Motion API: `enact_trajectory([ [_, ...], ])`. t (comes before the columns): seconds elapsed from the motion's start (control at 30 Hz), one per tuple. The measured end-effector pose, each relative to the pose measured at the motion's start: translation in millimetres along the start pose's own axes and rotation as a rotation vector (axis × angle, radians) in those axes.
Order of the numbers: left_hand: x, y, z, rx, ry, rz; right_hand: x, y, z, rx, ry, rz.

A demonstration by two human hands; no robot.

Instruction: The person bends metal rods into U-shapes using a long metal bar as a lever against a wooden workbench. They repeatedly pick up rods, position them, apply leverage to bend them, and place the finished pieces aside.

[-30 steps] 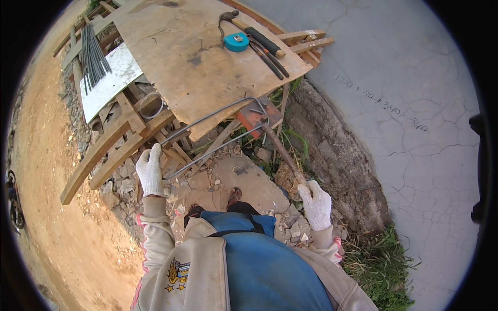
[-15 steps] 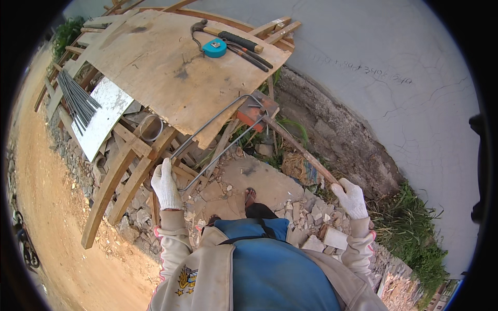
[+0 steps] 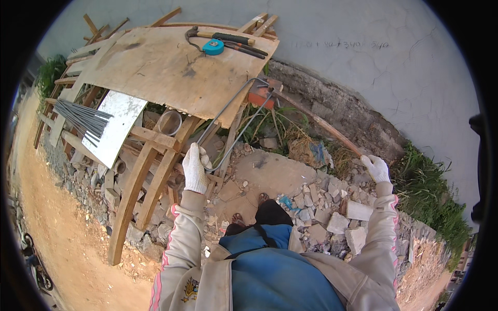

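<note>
My left hand (image 3: 195, 167), in a white knitted glove, is closed round one end of a bent grey steel rod (image 3: 244, 128). The rod makes a long, narrow loop that reaches away to an orange-red block (image 3: 261, 97) at the near right corner of the plywood-topped bench (image 3: 155, 67). My right hand (image 3: 376, 167), gloved the same way, grips the near end of a long rusty bar (image 3: 324, 124). The bar's far end meets the rod at that block; how they engage there is too small to make out.
A hammer (image 3: 236, 38), a turquoise tape measure (image 3: 213, 47) and black-handled pincers (image 3: 246, 49) lie on the plywood. Several straight rods (image 3: 83, 118) rest on a white board (image 3: 122, 114) at left. Timber legs (image 3: 129, 207) jut toward me. Broken rubble (image 3: 337, 223) surrounds my feet; a grey wall (image 3: 363, 57) rises beyond.
My view has turned a little. Relative to the bench, my right hand has moved right and away from me with the rusty bar. My left hand, still on the rod, appears further right.
</note>
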State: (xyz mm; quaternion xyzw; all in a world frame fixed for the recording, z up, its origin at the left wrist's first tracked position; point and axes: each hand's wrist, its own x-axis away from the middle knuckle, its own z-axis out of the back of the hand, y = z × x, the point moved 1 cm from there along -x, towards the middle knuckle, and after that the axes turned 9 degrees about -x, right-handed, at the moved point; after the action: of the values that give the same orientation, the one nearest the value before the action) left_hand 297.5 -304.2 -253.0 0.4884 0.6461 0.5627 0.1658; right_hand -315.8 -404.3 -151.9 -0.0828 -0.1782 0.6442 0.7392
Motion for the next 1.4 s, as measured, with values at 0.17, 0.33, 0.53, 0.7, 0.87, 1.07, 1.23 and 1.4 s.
enact_trajectory([
  [0.17,-4.1,-1.4,2.0,-0.018,-0.015,-0.028,5.6,-2.8,-3.1,0.039,0.060,0.014],
  [0.33,-5.8,-2.5,2.3,0.015,-0.008,-0.042,20.2,-16.9,11.0,0.075,0.068,0.006],
  [0.53,-5.9,-3.8,0.8,0.042,0.001,-0.034,82.5,-47.1,-8.0,0.065,0.172,-0.063],
  [0.7,-5.9,-1.7,1.9,0.058,-0.075,-0.006,161.1,-98.7,-32.6,-0.034,0.363,-0.088],
  [0.87,-7.1,-1.8,9.8,0.126,-0.228,0.066,224.4,-160.5,-64.7,0.129,0.351,-0.284],
  [1.07,-16.1,-3.5,19.9,0.158,-0.528,0.089,298.0,-257.6,-119.3,0.082,0.422,-0.358],
  [1.23,-17.9,-7.0,17.5,0.257,-0.599,0.103,333.7,-309.0,-155.7,0.109,0.449,-0.273],
  [1.4,-15.2,-7.9,12.0,0.159,-0.467,0.092,323.1,-253.8,-110.6,-0.474,0.187,-0.189],
])
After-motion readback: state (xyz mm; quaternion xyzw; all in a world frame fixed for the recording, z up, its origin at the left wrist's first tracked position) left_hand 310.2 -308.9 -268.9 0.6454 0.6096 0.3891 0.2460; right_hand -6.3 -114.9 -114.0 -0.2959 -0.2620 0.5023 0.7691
